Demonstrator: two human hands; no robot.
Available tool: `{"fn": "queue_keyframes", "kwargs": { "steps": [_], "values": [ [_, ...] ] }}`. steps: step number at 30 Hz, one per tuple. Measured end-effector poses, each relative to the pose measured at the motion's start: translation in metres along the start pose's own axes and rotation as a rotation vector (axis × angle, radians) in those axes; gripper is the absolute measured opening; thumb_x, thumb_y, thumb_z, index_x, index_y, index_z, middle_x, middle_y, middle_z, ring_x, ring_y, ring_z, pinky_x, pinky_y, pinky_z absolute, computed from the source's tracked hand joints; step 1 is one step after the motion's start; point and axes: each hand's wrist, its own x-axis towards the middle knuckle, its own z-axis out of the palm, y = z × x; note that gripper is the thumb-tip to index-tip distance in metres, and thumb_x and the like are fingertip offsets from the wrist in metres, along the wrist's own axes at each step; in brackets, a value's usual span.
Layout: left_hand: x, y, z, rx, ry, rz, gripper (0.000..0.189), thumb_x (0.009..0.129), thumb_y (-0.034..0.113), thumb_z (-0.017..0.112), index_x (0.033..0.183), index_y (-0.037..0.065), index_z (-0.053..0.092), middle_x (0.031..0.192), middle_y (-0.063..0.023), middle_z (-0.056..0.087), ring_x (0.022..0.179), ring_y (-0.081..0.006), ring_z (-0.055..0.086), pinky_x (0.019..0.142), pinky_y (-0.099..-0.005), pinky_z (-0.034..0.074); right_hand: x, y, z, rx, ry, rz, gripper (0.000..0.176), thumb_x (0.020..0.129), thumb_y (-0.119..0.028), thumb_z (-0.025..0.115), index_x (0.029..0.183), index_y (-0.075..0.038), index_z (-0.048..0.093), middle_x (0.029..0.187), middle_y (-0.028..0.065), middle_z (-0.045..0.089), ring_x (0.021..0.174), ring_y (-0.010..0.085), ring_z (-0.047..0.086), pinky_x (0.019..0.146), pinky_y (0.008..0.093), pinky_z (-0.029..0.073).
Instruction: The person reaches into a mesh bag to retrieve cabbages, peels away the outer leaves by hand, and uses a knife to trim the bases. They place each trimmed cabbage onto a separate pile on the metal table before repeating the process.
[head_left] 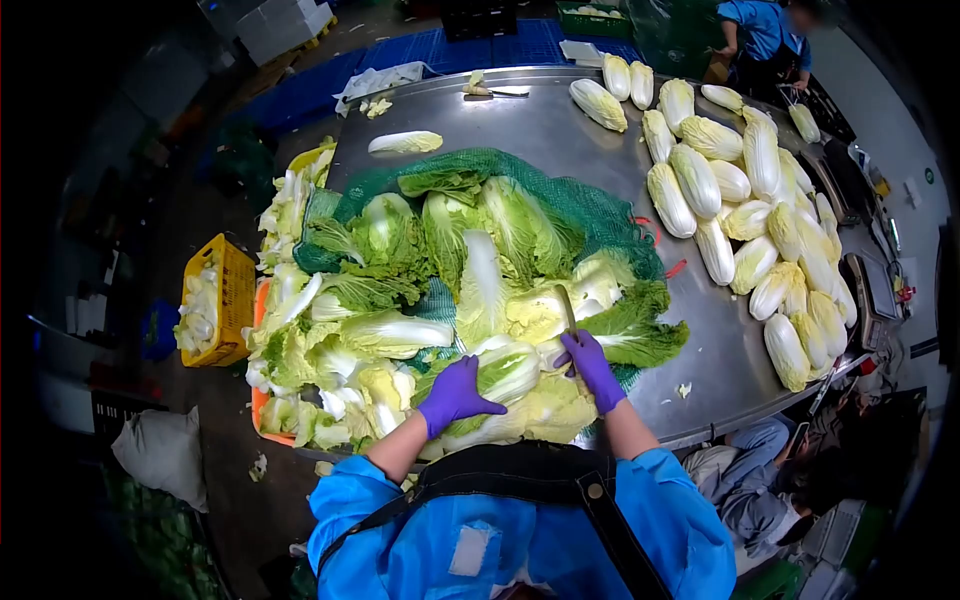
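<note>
My left hand (460, 396), in a purple glove, holds a napa cabbage (508, 372) from its left side, thumb stretched over it. Gripped in my right hand (592, 370), also gloved in purple, is a knife (568, 310) with its blade pointing away from me, close to the cabbage's right end. Loose pale leaves (545, 405) lie under and around both hands. Just beyond them, untrimmed green cabbages (510, 225) rest on a green mesh bag (605, 215). A large green leaf (640, 325) spreads to the right of the knife.
Many trimmed cabbages (700, 180) are piled on the right of the metal table (690, 345). Discarded leaves heap at the left over an orange crate (263, 400); a yellow crate (235, 305) stands beyond. Another worker (765, 40) stands far right, and a person (750, 480) sits near right.
</note>
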Motion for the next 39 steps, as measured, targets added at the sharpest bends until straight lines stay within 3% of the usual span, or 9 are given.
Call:
{"fn": "queue_keyframes", "kwargs": {
  "steps": [6,9,17,23,25,27,31,35,39],
  "values": [
    [0.008,-0.010,-0.040,-0.264,-0.082,-0.068,0.088,0.050,0.055,0.076,0.113,-0.002,0.055,0.102,-0.0195,0.061,0.092,-0.0274,0.060,0.083,-0.0329,0.045,-0.060,-0.038,0.024,-0.309,-0.024,-0.264,0.029,0.083,-0.028,0.059,0.100,-0.007,0.051,0.066,0.0044,0.058,0.053,0.0113,0.053,0.048,0.0249,0.043],
    [0.013,-0.020,-0.047,-0.506,-0.164,-0.100,0.064,0.059,0.044,0.075,0.103,0.000,0.062,0.090,-0.0122,0.065,0.078,-0.0194,0.062,0.075,-0.0307,0.046,-0.072,-0.007,0.036,-0.403,-0.036,-0.281,0.021,0.082,-0.024,0.059,0.092,-0.006,0.055,0.069,0.0082,0.060,0.057,0.0196,0.058,0.055,0.0297,0.045],
    [0.018,-0.031,-0.046,-0.657,-0.206,-0.205,0.058,0.061,0.038,0.076,0.098,-0.004,0.062,0.086,-0.0122,0.064,0.077,-0.0190,0.060,0.074,-0.0295,0.045,-0.072,0.014,0.057,-0.569,0.093,-0.615,0.015,0.086,-0.018,0.052,0.092,-0.005,0.053,0.071,0.0152,0.060,0.059,0.0314,0.058,0.053,0.0390,0.045],
    [0.014,-0.027,-0.037,-0.604,-0.142,-0.207,0.066,0.058,0.041,0.077,0.103,-0.005,0.060,0.093,-0.0161,0.064,0.083,-0.0220,0.061,0.078,-0.0305,0.045,-0.059,0.033,0.063,-0.772,0.137,-0.648,0.017,0.085,-0.016,0.051,0.092,-0.001,0.051,0.064,0.0169,0.056,0.055,0.0325,0.055,0.050,0.0414,0.044],
    [0.014,-0.021,-0.035,-0.565,-0.080,-0.175,0.056,0.061,0.030,0.077,0.102,-0.004,0.061,0.090,-0.0107,0.064,0.079,-0.0149,0.059,0.076,-0.0282,0.046,-0.055,0.038,0.062,-0.803,0.154,-0.660,0.020,0.084,-0.016,0.051,0.094,0.001,0.051,0.063,0.0166,0.056,0.053,0.0321,0.055,0.050,0.0420,0.043],
    [0.016,-0.016,-0.038,-0.531,-0.147,-0.182,0.068,0.057,0.043,0.077,0.104,-0.002,0.060,0.094,-0.0144,0.065,0.084,-0.0218,0.062,0.079,-0.0314,0.046,-0.050,0.039,0.060,-0.831,0.175,-0.671,0.022,0.084,-0.016,0.051,0.096,0.002,0.051,0.062,0.0163,0.055,0.052,0.0316,0.054,0.049,0.0425,0.043],
    [0.016,-0.012,-0.040,-0.376,-0.071,-0.162,0.066,0.058,0.044,0.076,0.103,-0.001,0.061,0.092,-0.0137,0.065,0.082,-0.0211,0.062,0.076,-0.0318,0.047,-0.021,0.033,0.066,-0.967,0.086,-0.479,0.030,0.083,-0.015,0.048,0.105,0.005,0.049,0.069,0.0188,0.059,0.060,0.0325,0.058,0.054,0.0430,0.046],
    [0.033,-0.058,-0.038,-0.673,-0.134,-0.309,0.062,0.063,0.041,0.076,0.101,-0.006,0.061,0.088,-0.0140,0.065,0.075,-0.0180,0.062,0.072,-0.0281,0.049,0.009,-0.014,0.080,-1.001,-0.092,-0.328,0.032,0.079,-0.014,0.045,0.106,0.003,0.050,0.079,0.0215,0.062,0.074,0.0363,0.060,0.066,0.0441,0.048],
    [0.036,-0.063,-0.043,-0.499,-0.160,-0.154,0.062,0.064,0.046,0.074,0.096,-0.005,0.063,0.087,-0.0112,0.064,0.078,-0.0168,0.059,0.072,-0.0287,0.046,0.019,-0.057,0.072,-1.151,-0.270,-0.450,0.032,0.079,-0.014,0.045,0.104,0.004,0.052,0.080,0.0231,0.062,0.076,0.0361,0.062,0.069,0.0434,0.049]
  ]
}}
